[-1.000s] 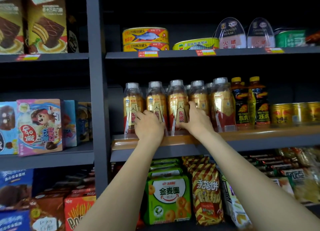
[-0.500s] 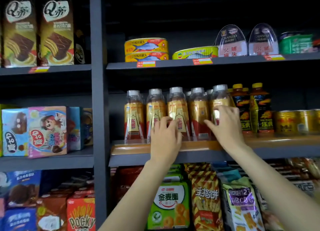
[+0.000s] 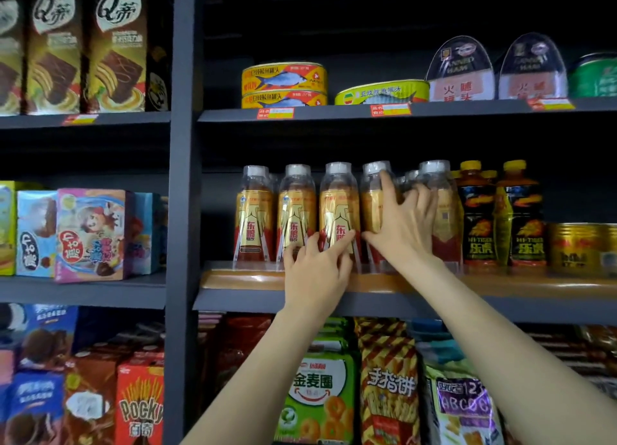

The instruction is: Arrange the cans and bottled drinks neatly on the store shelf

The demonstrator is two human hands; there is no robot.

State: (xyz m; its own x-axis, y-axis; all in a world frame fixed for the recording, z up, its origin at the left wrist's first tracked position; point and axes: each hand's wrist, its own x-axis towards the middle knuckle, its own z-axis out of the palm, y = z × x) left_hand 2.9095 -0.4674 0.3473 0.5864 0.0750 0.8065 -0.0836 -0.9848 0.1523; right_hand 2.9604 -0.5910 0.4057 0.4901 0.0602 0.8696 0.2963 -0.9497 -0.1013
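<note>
A row of clear bottles with gold-and-red labels and white caps stands on the middle shelf (image 3: 240, 279). My left hand (image 3: 317, 271) reaches up from below, and its fingers lie against the lower front of the third bottle (image 3: 339, 204), with the thumb by the second bottle (image 3: 295, 207). Spread over the fourth bottle (image 3: 372, 207) is my right hand (image 3: 404, 224); its index finger reaches up to the neck and the other fingers stretch toward the fifth bottle (image 3: 445, 211). More bottles stand behind, partly hidden.
Two dark bottles with yellow caps (image 3: 477, 217) stand right of the row, then gold cans (image 3: 577, 244). Fish tins (image 3: 283, 80) and ham tins (image 3: 462, 74) fill the shelf above. Snack bags (image 3: 320, 391) sit below. A grey upright post (image 3: 182, 211) separates off the snack boxes on the left.
Both hands have shifted right along the row: the left from the first two bottles to the third, the right from the third to the fourth and fifth. The view has moved closer.
</note>
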